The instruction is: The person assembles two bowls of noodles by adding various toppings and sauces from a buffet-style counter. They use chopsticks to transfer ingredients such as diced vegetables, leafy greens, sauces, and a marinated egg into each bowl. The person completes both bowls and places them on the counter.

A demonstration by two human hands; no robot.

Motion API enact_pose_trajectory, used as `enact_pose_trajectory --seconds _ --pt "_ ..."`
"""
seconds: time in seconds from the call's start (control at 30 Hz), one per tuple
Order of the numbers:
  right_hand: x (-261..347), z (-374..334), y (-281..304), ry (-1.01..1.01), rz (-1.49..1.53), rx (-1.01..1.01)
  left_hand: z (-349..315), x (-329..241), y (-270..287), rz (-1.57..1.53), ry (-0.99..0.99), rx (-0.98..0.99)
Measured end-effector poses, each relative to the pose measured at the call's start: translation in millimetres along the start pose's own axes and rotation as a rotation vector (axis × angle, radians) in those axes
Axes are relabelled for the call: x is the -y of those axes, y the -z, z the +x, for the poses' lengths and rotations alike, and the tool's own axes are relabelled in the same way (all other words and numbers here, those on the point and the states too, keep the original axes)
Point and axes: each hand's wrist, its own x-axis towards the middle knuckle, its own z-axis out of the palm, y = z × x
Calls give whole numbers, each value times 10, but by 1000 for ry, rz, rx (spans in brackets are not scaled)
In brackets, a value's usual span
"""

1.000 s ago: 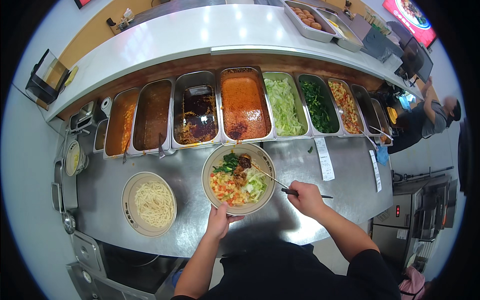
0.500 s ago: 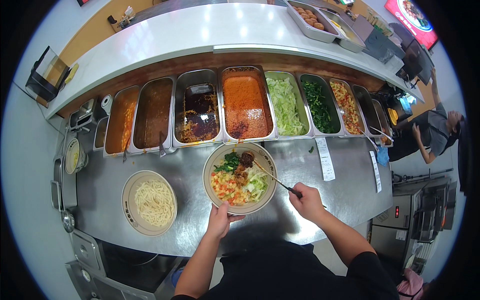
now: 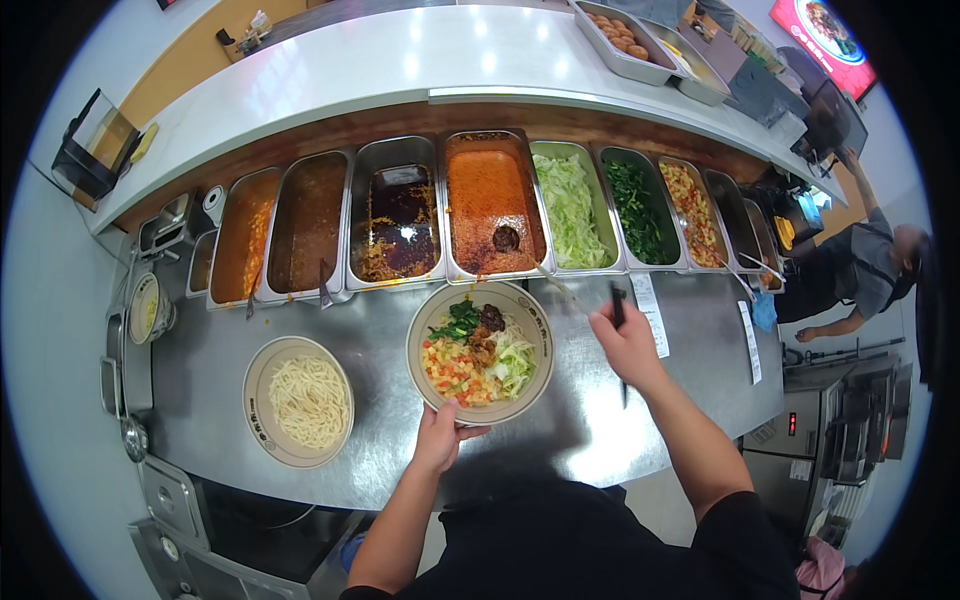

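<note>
A wide cream bowl (image 3: pixel 538 345) stands near the counter's middle, holding noodles topped with dark green leaves, red-and-yellow diced vegetables, shredded lettuce, brown mince and a dark sauce. My left hand (image 3: pixel 438 438) grips its near rim, thumb on the edge and fingers beneath. To the right, my right hand (image 3: pixel 632 347) is closed round the black handle of a long ladle (image 3: pixel 558 285). The ladle's dark-coated scoop is over or in the orange sauce pan (image 3: pixel 490 190); whether it touches the sauce I cannot tell. A second bowl (image 3: pixel 256 400) with plain noodles sits at the left.
Steel pans line the counter's far side: brown sauces, dark oil (image 3: pixel 400 215), shredded lettuce (image 3: pixel 567 200), chopped greens (image 3: pixel 637 210) and diced vegetables (image 3: pixel 688 205). Paper slips (image 3: pixel 652 318) lie to the right. A white ledge (image 3: pixel 350 65) rises behind. Another person (image 3: pixel 855 265) stands at far right.
My right hand has moved up and slightly right, and the ladle's scoop has gone from the near bowl to the orange sauce pan. My left hand stays on the bowl. The other person's arm has lowered.
</note>
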Motion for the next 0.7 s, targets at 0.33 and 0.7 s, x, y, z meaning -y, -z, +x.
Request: enact_pose_trajectory --seconds 0.33,0.7 --pt "-36 126 -234 641 -1074 13 21 38 43 -43 12 31" --pt "175 326 -297 194 -412 -124 8 23 54 -49 22 35"
